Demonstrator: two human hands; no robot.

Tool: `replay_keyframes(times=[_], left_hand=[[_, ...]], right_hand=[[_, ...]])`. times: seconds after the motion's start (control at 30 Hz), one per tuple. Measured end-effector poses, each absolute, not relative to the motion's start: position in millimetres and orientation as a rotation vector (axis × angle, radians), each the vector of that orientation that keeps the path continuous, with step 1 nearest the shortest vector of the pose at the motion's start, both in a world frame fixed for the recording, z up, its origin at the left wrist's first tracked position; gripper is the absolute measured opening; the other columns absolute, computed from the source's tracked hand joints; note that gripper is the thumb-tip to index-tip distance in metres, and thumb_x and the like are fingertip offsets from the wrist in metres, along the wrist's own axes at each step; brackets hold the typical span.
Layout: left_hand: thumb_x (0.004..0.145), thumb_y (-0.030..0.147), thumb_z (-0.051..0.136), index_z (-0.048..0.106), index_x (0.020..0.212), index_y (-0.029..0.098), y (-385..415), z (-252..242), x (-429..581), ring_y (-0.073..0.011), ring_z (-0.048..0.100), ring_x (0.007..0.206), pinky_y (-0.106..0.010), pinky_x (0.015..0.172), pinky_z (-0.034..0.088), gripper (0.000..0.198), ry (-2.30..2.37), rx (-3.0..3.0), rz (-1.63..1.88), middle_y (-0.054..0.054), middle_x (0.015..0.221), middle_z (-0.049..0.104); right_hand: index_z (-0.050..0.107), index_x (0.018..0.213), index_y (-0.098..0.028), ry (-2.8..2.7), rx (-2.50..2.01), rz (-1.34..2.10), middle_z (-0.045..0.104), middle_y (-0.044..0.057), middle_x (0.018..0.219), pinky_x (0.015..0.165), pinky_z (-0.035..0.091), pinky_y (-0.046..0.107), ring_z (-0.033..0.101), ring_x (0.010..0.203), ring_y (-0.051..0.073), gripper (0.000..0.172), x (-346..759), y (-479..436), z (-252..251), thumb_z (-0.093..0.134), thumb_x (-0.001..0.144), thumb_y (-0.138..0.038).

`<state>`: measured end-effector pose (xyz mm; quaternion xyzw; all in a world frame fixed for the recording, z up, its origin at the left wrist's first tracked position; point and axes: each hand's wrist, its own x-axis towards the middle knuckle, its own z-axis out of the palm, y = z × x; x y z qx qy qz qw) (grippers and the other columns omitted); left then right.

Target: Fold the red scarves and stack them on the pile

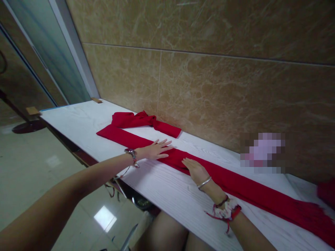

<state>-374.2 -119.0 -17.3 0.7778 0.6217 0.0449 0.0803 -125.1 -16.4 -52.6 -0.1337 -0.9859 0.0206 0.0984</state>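
Our white table (78, 122) meets marbled wall tiles (209, 94) at twelve o'clock; from ten to four lies a red fringed scarf (235, 179), our left hand (155, 150) splayed, right hand (197, 170) flat on it.

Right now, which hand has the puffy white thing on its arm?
The right hand, at the near edge of the red cloth. The puffy white band is on that arm, with a silver bangle; the left hand, on the cloth, has none.
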Motion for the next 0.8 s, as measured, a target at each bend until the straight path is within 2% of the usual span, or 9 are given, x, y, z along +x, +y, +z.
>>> replay_keyframes(times=[0.1, 0.2, 0.37, 0.47, 0.57, 0.67, 0.8], left_hand=[[0.092, 0.041, 0.036, 0.026, 0.138, 0.032, -117, -24, -368, -0.0224, 0.013, 0.135, -0.042, 0.107, 0.009, 0.048, 1.782, 2.382, 0.062, -0.002, 0.148, 0.018], [0.092, 0.038, 0.035, 0.027, 0.138, 0.031, -121, -25, -376, -0.0215, 0.015, 0.135, -0.039, 0.108, 0.009, 0.047, 1.769, 2.385, 0.014, -0.003, 0.148, 0.02], [0.093, 0.041, 0.032, 0.024, 0.139, 0.029, -121, -15, -373, -0.0244, 0.01, 0.135, -0.047, 0.106, 0.007, 0.048, 1.765, 2.351, -0.083, -0.005, 0.149, 0.014], [0.092, 0.046, 0.031, 0.021, 0.14, 0.027, -114, -7, -354, -0.0247, 0.005, 0.136, -0.049, 0.106, 0.004, 0.053, 1.72, 2.402, -0.078, -0.006, 0.149, 0.011], [0.089, 0.052, 0.035, 0.018, 0.141, 0.023, -106, -3, -329, -0.0241, 0.005, 0.136, -0.046, 0.107, 0.003, 0.063, 1.635, 2.491, -0.067, -0.008, 0.149, 0.011], [0.087, 0.051, 0.039, 0.017, 0.142, 0.021, -101, -5, -313, -0.0238, 0.007, 0.136, -0.043, 0.108, 0.004, 0.066, 1.549, 2.54, -0.107, -0.009, 0.148, 0.013], [0.091, 0.046, 0.034, 0.021, 0.141, 0.026, -101, -10, -311, -0.0221, 0.008, 0.136, -0.04, 0.108, 0.007, 0.055, 1.492, 2.54, -0.194, -0.005, 0.149, 0.012]], right_hand=[[0.056, 0.118, -0.013, -2.953, -0.217, 0.098, 0.058, 0.011, 0.121, 0.099, 0.04, 0.037, 0.049, 0.116, 0.017, 0.053, -114, -17, -48, 0.031, 0.075, 0.004], [0.053, 0.121, -0.013, -2.965, -0.149, 0.126, 0.055, 0.01, 0.125, 0.101, 0.038, 0.036, 0.046, 0.119, 0.015, 0.057, -102, -15, -49, 0.029, 0.073, 0.006], [0.047, 0.127, -0.008, -2.771, -0.473, 0.027, 0.048, 0.013, 0.131, 0.103, 0.035, 0.043, 0.038, 0.125, 0.02, 0.063, -85, -8, -61, 0.03, 0.068, 0.008], [0.054, 0.12, -0.007, -2.699, -0.598, -0.017, 0.054, 0.015, 0.124, 0.099, 0.042, 0.041, 0.047, 0.119, 0.022, 0.06, -77, -4, -63, 0.032, 0.066, 0.007], [0.062, 0.109, -0.011, -2.691, -0.458, -0.022, 0.063, 0.011, 0.113, 0.096, 0.045, 0.036, 0.054, 0.111, 0.018, 0.052, -69, -4, -55, 0.031, 0.071, 0.006], [0.062, 0.11, -0.014, -2.712, -0.308, -0.031, 0.064, 0.009, 0.111, 0.095, 0.045, 0.033, 0.055, 0.11, 0.016, 0.048, -60, -5, -47, 0.032, 0.077, 0.003], [0.058, 0.117, -0.018, -2.858, -0.262, -0.07, 0.06, 0.008, 0.119, 0.096, 0.043, 0.037, 0.051, 0.115, 0.017, 0.055, -50, -3, -48, 0.032, 0.075, 0.006]])
